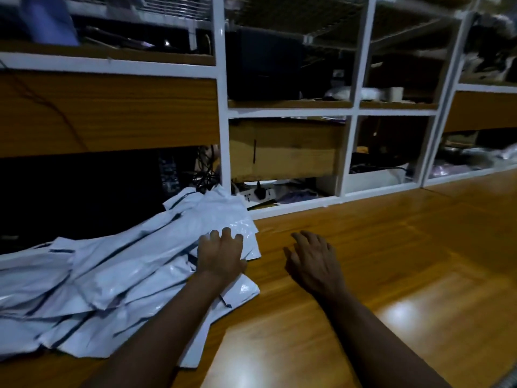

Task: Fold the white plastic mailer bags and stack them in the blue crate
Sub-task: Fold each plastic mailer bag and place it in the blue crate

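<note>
Head view, looking down on the table (pixel 391 261). Landmark: the pile of white mailer bags (pixel 112 281), which lies loose and unfolded along the table's left part, the bags overlapping one another, dark strips showing at their edges.

(a) My left hand (pixel 221 256) lies palm-down on the right end of the pile. Its fingers (pixel 225 233) are held side by side, slightly bent, and press on the topmost bag.

(b) My right hand (pixel 313 261) is just right of the pile, over bare wood and apart from the bags. Its fingers (pixel 300 238) are spread and loosely bent, and hold nothing. Whether they touch the table I cannot tell.

(c) Behind the pile stands a white-framed shelf unit (pixel 221 107) with wooden boards. In the compartment behind and to the right of the pile sits a cardboard box (pixel 285 147); beneath that box, just beyond the pile's far right corner, lies a white power strip (pixel 256 193) with a dark plug in it. Directly behind the pile hang dark cables (pixel 204 175). The contents of the further compartments are dim and blurred.
</note>
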Motion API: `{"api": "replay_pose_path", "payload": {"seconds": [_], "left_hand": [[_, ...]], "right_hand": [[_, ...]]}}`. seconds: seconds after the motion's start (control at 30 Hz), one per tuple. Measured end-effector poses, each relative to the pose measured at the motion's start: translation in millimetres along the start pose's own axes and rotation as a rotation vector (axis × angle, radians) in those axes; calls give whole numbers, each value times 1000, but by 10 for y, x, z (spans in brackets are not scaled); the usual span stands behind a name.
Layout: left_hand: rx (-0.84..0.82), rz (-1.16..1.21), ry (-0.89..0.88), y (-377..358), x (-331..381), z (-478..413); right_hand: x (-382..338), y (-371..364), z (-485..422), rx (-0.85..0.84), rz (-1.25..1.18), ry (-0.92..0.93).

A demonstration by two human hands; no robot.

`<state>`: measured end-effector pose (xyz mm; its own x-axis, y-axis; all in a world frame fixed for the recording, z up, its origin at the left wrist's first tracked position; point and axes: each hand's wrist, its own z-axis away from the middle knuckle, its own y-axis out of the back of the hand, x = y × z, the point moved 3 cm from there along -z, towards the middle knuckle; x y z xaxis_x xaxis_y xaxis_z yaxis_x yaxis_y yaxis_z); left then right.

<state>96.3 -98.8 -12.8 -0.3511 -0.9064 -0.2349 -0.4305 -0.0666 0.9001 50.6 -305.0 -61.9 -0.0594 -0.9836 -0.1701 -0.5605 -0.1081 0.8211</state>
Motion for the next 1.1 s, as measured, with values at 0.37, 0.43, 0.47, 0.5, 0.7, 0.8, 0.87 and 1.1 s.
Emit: {"api": "replay_pose_path", "payload": {"seconds": [0.37, 0.43, 0.47, 0.5, 0.7, 0.8, 0.87, 1.1], "left_hand": [[169, -51, -146, 281, 179, -78], [217, -27, -184, 389, 250, -69], [234, -13, -210, 463, 293, -39], [253, 6, -218, 493, 332, -18], [262, 40, -337, 329, 892, 139], [286, 92, -381, 281, 1269, 169], [292, 171, -402, 263, 1524, 180], [286, 646, -476, 111, 1826, 40]], "right_hand": [[241, -112, -137, -28, 50, 74], [219, 21, -83, 32, -19, 65], [217, 110, -50, 79, -98, 11], [237, 202, -14, 106, -204, -81], [830, 499, 311, 41, -66, -138], [997, 596, 454, -13, 206, -41], [1065, 608, 521, -6, 239, -21], [1213, 639, 506, 10, 139, -75]]}}
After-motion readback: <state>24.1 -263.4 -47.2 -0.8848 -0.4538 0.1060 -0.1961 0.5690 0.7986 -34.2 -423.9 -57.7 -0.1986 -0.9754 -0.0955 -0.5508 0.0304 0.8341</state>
